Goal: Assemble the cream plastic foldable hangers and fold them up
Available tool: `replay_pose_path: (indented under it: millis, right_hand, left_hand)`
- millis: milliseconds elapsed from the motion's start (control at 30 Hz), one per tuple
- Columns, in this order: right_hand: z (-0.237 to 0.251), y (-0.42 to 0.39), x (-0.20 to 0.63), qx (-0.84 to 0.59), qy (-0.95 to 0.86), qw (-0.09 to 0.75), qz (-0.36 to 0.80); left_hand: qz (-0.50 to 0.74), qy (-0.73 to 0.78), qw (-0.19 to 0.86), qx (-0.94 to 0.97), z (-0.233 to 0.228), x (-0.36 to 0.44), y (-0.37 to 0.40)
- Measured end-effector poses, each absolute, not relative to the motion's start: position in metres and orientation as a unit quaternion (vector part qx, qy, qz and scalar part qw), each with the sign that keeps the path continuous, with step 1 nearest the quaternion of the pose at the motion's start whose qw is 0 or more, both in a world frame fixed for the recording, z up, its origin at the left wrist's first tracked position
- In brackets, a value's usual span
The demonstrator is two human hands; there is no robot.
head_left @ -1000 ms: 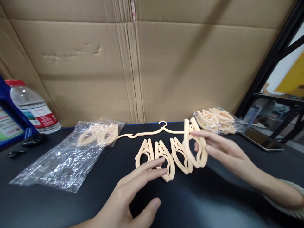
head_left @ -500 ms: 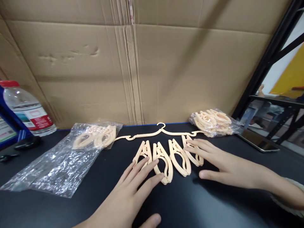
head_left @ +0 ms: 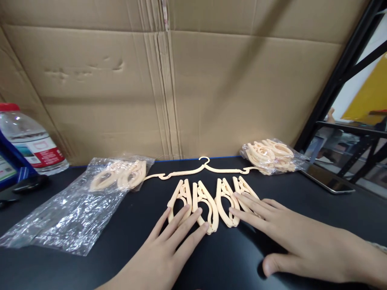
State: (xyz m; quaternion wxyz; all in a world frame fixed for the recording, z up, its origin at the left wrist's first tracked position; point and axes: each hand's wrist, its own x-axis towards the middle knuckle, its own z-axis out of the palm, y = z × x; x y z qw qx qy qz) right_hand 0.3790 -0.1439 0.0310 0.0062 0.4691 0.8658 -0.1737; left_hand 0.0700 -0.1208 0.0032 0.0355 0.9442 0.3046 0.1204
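Several cream folding hangers, folded up, lie in a row on the black table. My left hand [head_left: 169,245] is spread flat, its fingertips resting on the leftmost folded hanger [head_left: 180,197] and the one beside it [head_left: 206,205]. On the other side, my right hand [head_left: 290,237] has its fingers stretched over the third folded hanger [head_left: 225,201] and the rightmost one [head_left: 242,186], partly covering that last one. Behind the row lies an unfolded hanger [head_left: 190,172] of the same cream plastic, hook pointing away from me.
At left, a clear plastic bag [head_left: 75,213] holds more folded hangers. Another bag of hangers [head_left: 272,156] sits back right, beside a phone [head_left: 329,179]. A water bottle [head_left: 36,141] and a blue container [head_left: 12,161] stand far left. Cardboard [head_left: 226,80] walls off the back.
My right hand has come nearer to me, its fingers now on the two right-hand folded hangers. The third hanger has turned more upright. My left hand stays almost in place.
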Motion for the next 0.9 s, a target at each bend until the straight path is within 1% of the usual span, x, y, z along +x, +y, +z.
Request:
replay_pose_path:
  millis: [200, 367, 500, 567, 700, 767, 900]
  right_hand:
    - [0.016, -0.127, 0.372, 0.463, 0.873, -0.011, -0.152]
    - [0.007, -0.109, 0.37, 0.449, 0.885, -0.041, -0.119]
    - [0.001, -0.109, 0.368, 0.444, 0.889, -0.074, -0.09]
    - [-0.001, -0.109, 0.368, 0.453, 0.883, -0.101, -0.069]
    - [-0.003, -0.096, 0.375, 0.467, 0.859, -0.211, -0.01]
    - [-0.004, -0.083, 0.384, 0.475, 0.843, -0.253, 0.015]
    - [-0.005, -0.056, 0.407, 0.505, 0.816, -0.278, 0.05]
  left_hand:
    - [0.055, 0.305, 0.085, 0.947, 0.016, 0.064, -0.1]
    - [0.069, 0.316, 0.082, 0.943, 0.01, 0.065, -0.092]
    - [0.125, 0.337, 0.056, 0.931, 0.004, 0.066, -0.096]
    - [0.145, 0.338, 0.048, 0.929, 0.002, 0.066, -0.099]
    - [0.169, 0.319, 0.05, 0.931, 0.002, 0.064, -0.1]
    - [0.172, 0.31, 0.052, 0.934, 0.002, 0.064, -0.1]
    - [0.181, 0.299, 0.058, 0.935, 0.003, 0.063, -0.098]
